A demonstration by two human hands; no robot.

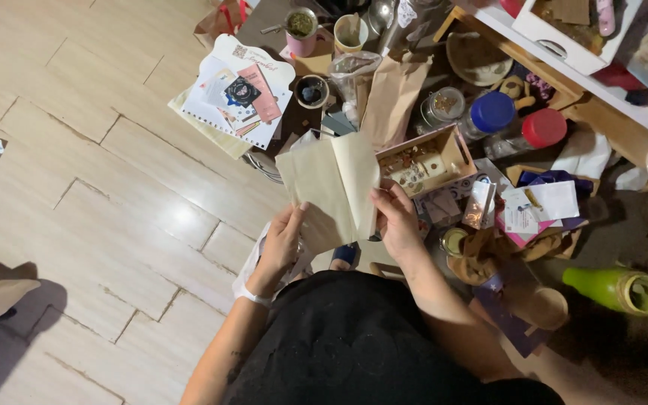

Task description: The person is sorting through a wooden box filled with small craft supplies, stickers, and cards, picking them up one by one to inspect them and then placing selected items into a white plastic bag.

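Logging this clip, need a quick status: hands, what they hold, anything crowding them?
Left hand and right hand both grip folded cream paper. Paper held above the floor. Small cardboard box of bits close behind, clutter at right.

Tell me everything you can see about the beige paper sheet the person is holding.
The beige paper sheet looks thin, matte and cream-coloured, like a folded sheet or flat paper bag. Its right part is folded or turned over, showing a paler face with a vertical crease. It is held up above the floor and the cluttered items, tilted slightly. The left hand grips its lower left edge and the right hand pinches its lower right edge. Nothing else visibly touches it.
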